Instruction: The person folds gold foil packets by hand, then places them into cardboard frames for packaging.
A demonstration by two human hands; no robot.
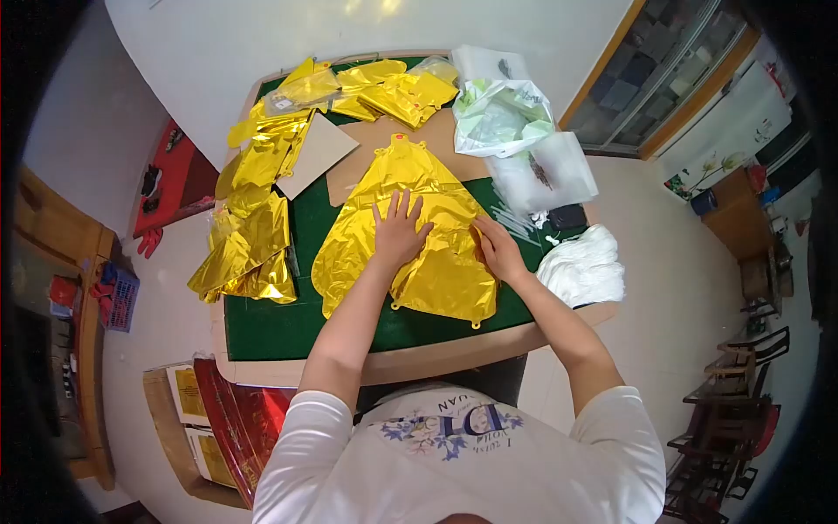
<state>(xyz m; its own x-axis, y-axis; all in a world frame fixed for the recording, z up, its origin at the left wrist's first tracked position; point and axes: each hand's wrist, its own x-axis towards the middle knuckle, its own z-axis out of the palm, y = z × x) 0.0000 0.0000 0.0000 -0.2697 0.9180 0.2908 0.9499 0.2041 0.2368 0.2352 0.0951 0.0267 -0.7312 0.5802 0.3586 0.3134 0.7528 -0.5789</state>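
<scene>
A flat, uninflated gold foil balloon [436, 284] lies in front of me, wide at the near end and narrowing to a tabbed tip with a red spot. My left hand [400, 234] rests palm down on its middle, fingers spread. At the balloon's right edge is my right hand [501, 251], its fingers stretched out against the foil and its thumb partly hidden. Beneath the balloon's far part lies a brown cardboard sheet [349, 182] on the green table top [262, 336].
More gold foil pieces [253, 253] line the left and far edges, beside a grey-brown board [319, 157]. On the right are a plastic bag [502, 118], clear packets [554, 170], thin straws [515, 223], a black box [567, 217] and a white string bundle [583, 269].
</scene>
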